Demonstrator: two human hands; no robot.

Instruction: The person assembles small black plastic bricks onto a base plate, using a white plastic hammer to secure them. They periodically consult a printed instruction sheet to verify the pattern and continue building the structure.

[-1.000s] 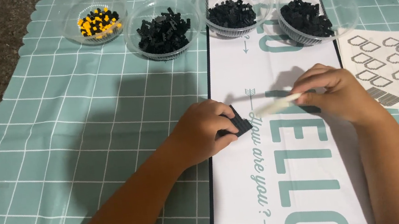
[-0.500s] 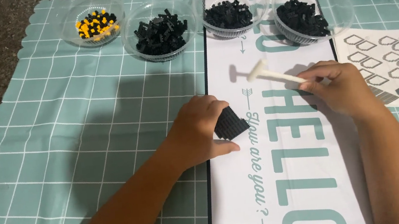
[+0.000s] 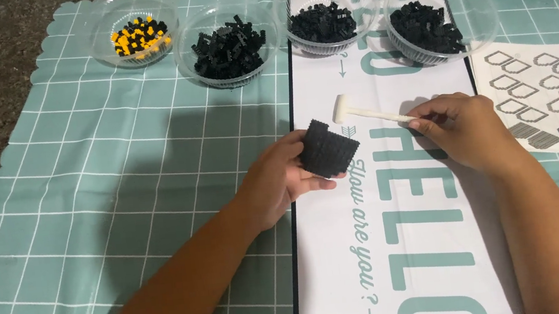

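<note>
A teal checked mat covers the tabletop, a white printed sheet at its 3 o'clock. The left hand grips a black block piece at centre; at its 3 o'clock, the right hand pinches a small white mallet.

The left hand is gripping a black block; the right hand is holding a white hammer above the white mat.

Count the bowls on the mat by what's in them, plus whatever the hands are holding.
Bowls of black pieces: 3
Bowl of yellow and black pieces: 1
Small white hammer, in right hand: 1
Black block, in left hand: 1
Total: 6
</note>
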